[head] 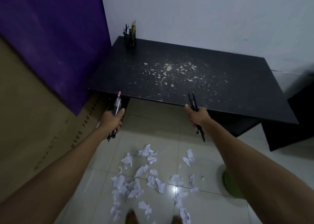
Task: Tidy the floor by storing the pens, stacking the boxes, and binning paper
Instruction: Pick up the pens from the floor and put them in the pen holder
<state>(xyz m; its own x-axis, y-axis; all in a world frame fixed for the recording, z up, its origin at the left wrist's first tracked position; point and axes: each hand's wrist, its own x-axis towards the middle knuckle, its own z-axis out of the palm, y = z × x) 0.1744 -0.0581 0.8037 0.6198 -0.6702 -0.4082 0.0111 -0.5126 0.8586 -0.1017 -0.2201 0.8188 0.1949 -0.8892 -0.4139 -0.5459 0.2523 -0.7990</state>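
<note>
As left hand (113, 118) grips pens (117, 103), right hand (198, 116) grips perhaps three.

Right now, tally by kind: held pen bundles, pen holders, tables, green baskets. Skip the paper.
Pen bundles: 2, one in the left hand, one in the right hand
Pen holder: 1
Table: 1
Green basket: 1, partly hidden
Total: 5

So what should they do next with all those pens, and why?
Probably carry them to the pen holder on the black table and drop them in. The left hand grips one pen bundle and the right hand grips dark pens, so neither hand is free yet for the paper scraps on the floor.
</note>
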